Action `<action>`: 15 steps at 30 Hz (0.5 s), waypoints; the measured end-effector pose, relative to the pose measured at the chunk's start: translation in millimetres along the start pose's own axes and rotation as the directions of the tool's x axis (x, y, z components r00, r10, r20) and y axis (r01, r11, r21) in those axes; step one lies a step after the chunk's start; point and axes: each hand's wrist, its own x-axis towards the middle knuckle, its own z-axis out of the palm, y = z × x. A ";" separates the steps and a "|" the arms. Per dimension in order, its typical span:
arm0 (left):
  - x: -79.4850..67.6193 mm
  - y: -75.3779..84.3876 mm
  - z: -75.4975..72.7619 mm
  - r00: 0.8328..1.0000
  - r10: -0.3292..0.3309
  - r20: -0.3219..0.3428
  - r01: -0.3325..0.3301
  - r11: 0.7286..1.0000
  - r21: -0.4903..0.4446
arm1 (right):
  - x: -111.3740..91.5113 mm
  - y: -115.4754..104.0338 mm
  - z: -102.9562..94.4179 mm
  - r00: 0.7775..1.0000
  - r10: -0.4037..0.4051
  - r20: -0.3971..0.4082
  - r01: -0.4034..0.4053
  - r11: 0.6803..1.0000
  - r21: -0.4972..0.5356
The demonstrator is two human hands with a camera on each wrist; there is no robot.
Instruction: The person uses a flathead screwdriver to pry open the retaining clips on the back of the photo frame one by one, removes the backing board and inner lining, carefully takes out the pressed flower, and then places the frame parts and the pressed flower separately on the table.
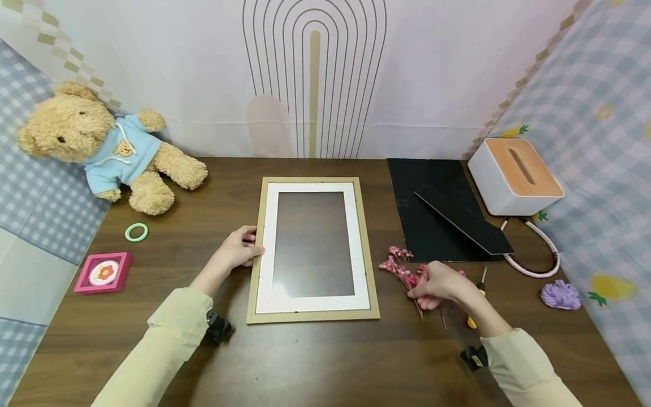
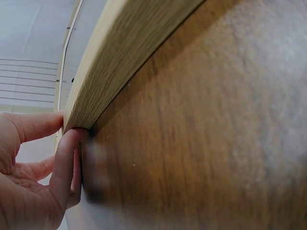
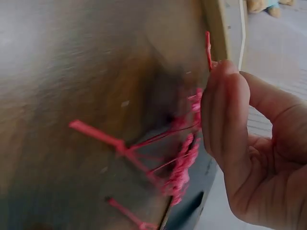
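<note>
A light wood picture frame (image 1: 312, 317) with a white mat (image 1: 312, 304) lies in the middle of the table. My left hand (image 1: 236, 247) pinches its left side rail, thumb on top and fingers underneath at the edge, as the left wrist view also shows. To the right of the frame, my right hand (image 1: 436, 284) pinches the thin stem (image 3: 208, 48) of a pink dried flower sprig (image 1: 396, 261), its blossoms pointing away toward the back. Other pink sprigs (image 3: 180, 177) lie on the table beside and under the right hand, partly hidden by it.
Behind the flowers lies a black backing board (image 1: 422, 220) with a stand flap (image 1: 463, 220). A yellow-handled screwdriver (image 1: 472, 323) lies beneath the right wrist. Right: tissue box (image 1: 549, 189), white hoop (image 1: 541, 271), purple scrunchie (image 1: 560, 295). Left: teddy bear (image 1: 124, 150), green ring (image 1: 128, 233), pink box (image 1: 119, 271).
</note>
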 end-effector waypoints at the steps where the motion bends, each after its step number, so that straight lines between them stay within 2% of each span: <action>1: 0.2 -0.1 -0.2 1.000 0.000 0.000 0.000 1.000 0.001 | 0.4 1.1 -0.4 1.000 0.013 -0.001 -0.013 1.000 -0.011; 4: 0.9 -0.7 -0.2 1.000 -0.001 0.001 0.001 1.000 -0.001 | 1.8 -2.6 -7.3 1.000 0.020 -0.024 -0.021 0.999 -0.035; 7: 1.2 -1.4 -0.3 1.000 -0.004 -0.003 0.004 1.000 -0.003 | 8.8 -14.7 -18.1 0.997 -0.057 -0.050 0.057 0.998 -0.011; 11: 0.4 -2.0 -1.1 1.000 -0.003 -0.008 0.003 1.000 -0.007 | 35.2 -35.5 -23.8 0.976 -0.162 -0.144 0.180 0.976 0.124; 15: 0.4 -3.0 -0.1 1.000 0.011 -0.006 -0.011 1.000 -0.017 | 72.2 -52.6 -21.4 0.949 -0.158 -0.273 0.232 0.937 0.263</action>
